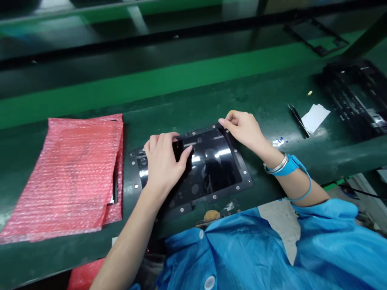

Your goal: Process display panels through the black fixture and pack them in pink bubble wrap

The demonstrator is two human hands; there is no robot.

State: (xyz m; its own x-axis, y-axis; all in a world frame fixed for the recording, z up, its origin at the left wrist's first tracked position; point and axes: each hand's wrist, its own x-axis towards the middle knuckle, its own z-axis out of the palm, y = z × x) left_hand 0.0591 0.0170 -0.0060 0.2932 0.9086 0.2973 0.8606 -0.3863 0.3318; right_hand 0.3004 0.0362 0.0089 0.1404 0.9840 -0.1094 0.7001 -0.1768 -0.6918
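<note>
A flat black panel (195, 188) with a glossy, reflective face lies in front of me, its dark border dotted with several round silver spots. My left hand (165, 161) rests over the panel's left part, fingers bent and thumb apart; a small dark patch shows between thumb and forefinger. At the panel's far right corner, my right hand (242, 127) pinches thumb against fingers on the edge of a glossy film (222, 155), which looks curved up there. What lies under the left fingers is hidden.
Pink bubble-wrap bags (78, 173) lie left, a dark-edged flat piece inside. To the right are black tweezers (298, 120), white paper (316, 118), small blue-and-white scraps (279, 141) and stacked black frames (356, 96). Another thin black frame (320, 50) is behind. The green bench's front edge is near me.
</note>
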